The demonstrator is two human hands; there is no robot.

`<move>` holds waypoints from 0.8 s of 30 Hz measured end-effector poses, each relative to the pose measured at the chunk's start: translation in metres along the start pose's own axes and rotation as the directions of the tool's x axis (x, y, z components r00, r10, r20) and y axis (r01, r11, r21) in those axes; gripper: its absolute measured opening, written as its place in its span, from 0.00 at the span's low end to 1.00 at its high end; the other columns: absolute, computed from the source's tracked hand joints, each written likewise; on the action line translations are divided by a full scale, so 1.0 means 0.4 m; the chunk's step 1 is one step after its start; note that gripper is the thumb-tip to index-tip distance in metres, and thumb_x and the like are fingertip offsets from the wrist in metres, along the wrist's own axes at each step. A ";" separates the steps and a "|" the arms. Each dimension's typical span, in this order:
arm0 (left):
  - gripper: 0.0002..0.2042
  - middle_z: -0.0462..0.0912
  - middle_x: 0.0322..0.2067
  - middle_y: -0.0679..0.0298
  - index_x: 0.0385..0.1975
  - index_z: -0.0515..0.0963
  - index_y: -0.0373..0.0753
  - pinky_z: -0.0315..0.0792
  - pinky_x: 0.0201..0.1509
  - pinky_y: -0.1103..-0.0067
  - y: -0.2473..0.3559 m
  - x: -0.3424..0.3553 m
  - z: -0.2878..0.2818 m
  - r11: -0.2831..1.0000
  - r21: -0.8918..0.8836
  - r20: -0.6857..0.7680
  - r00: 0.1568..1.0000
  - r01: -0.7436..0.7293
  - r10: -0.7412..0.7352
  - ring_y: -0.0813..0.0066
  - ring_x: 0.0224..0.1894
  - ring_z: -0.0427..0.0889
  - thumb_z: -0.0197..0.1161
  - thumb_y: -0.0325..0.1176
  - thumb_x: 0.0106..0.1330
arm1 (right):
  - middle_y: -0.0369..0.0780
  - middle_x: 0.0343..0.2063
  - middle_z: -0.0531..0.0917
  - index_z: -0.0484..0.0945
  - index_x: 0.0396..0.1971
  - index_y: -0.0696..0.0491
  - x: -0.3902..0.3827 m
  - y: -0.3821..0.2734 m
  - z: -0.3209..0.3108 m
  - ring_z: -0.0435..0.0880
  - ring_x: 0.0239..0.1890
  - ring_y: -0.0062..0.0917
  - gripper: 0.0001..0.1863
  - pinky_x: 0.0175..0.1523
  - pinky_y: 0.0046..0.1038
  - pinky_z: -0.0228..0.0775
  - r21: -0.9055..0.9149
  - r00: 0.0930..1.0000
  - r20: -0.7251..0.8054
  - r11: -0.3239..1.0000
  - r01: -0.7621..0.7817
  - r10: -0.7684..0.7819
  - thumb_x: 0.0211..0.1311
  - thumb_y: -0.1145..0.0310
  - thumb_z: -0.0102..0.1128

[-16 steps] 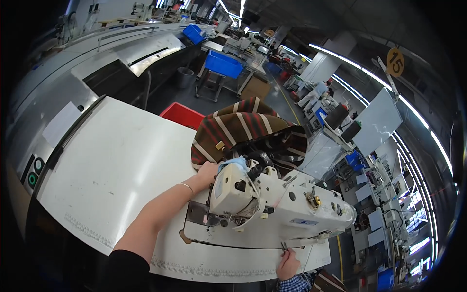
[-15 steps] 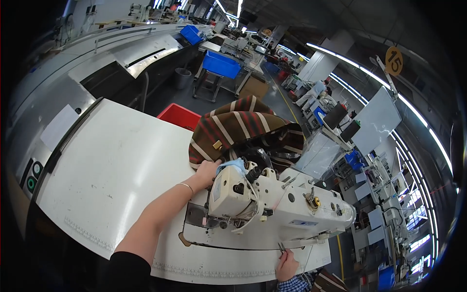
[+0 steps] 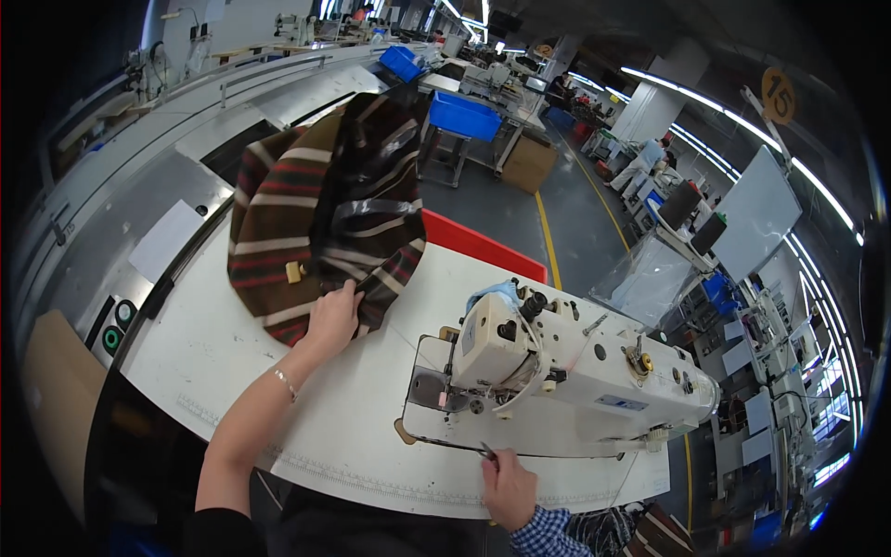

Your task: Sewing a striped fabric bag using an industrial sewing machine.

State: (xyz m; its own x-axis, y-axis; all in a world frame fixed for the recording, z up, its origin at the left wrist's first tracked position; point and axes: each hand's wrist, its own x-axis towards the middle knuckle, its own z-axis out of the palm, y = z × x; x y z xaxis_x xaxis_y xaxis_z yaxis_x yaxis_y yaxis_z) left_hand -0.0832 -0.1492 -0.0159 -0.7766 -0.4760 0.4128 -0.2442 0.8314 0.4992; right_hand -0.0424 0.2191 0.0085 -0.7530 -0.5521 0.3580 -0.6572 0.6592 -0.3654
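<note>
The left hand (image 3: 332,316) is closed on the lower edge of a striped fabric piece (image 3: 320,204), fingers curled over the cloth where it meets the desk (image 3: 223,362). The piece, in brown, red, cream and dark bands, is raised off the desk and stands up and away from the person, with only its lower edge near the surface; a small pale tag (image 3: 295,271) shows on its near face. It lies well to the left of the sewing machine (image 3: 557,371) and is not under the needle area. The right hand (image 3: 508,485) rests at the near edge of the desk, just below the machine base, fingers drawn together on a small dark tool (image 3: 486,452); the tool's kind cannot be told at this size. A thin bracelet (image 3: 285,381) sits on the left wrist. Beyond the desk edge, a red bin (image 3: 483,246) is touching or just beside the far side. Judged step: the fabric piece is being handled clear of the machine, between stitching passes. The next move calls for a secure left-hand grip on the cloth edge, keeping loose folds off the machine head, and keeping the tool in the right hand away from the fabric.
</note>
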 end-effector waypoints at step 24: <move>0.09 0.76 0.24 0.45 0.34 0.67 0.32 0.65 0.31 0.59 -0.021 -0.195 -0.121 0.983 -0.167 0.005 0.997 0.076 -0.077 0.41 0.31 0.75 0.53 0.32 0.70 | 0.43 0.15 0.80 0.71 0.26 0.57 0.281 -0.231 0.263 0.80 0.16 0.38 0.17 0.21 0.37 0.70 -0.161 0.982 0.114 0.973 0.166 -0.148 0.64 0.57 0.55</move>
State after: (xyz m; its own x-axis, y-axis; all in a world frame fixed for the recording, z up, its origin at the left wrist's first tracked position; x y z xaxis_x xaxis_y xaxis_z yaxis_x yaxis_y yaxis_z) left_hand 0.0076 -0.1327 -0.0155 -0.7582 -0.5371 0.3697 -0.2027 0.7330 0.6493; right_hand -0.0699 0.0423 -0.0077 -0.6461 -0.6982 0.3084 -0.7586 0.6322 -0.1579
